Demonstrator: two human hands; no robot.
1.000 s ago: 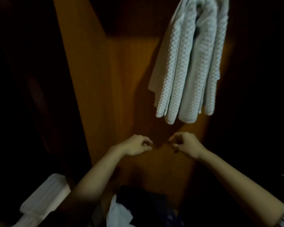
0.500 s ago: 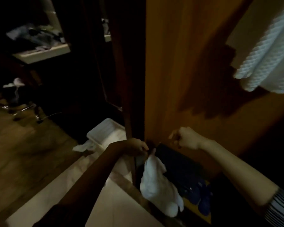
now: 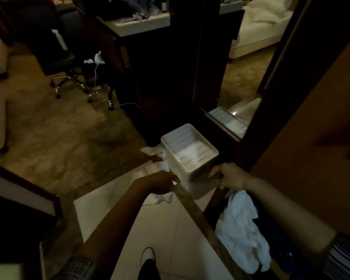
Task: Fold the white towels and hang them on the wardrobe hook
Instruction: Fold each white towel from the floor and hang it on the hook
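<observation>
A white plastic bin (image 3: 187,164) stands on the floor beside the wardrobe side panel (image 3: 315,150). Crumpled white towels (image 3: 154,168) lie on the floor to its left. My left hand (image 3: 160,182) hovers at the bin's near left corner, fingers curled, nothing in it. At the bin's near right corner my right hand (image 3: 228,176) is loosely curled and holds nothing. A white cloth (image 3: 242,229) lies in the wardrobe bottom under my right forearm. The hanging towels and the hook are out of view.
A wooden wardrobe base rail (image 3: 200,217) runs diagonally under my hands. A mirror (image 3: 249,57) stands behind the bin. An office chair (image 3: 69,63) and a desk (image 3: 133,25) are at the back left. My shoe (image 3: 148,257) is on the pale tiles.
My view has swung left and down, away from the hanging towels to the floor and the bin. Both hands have dropped toward the bin's near corners, still holding nothing.
</observation>
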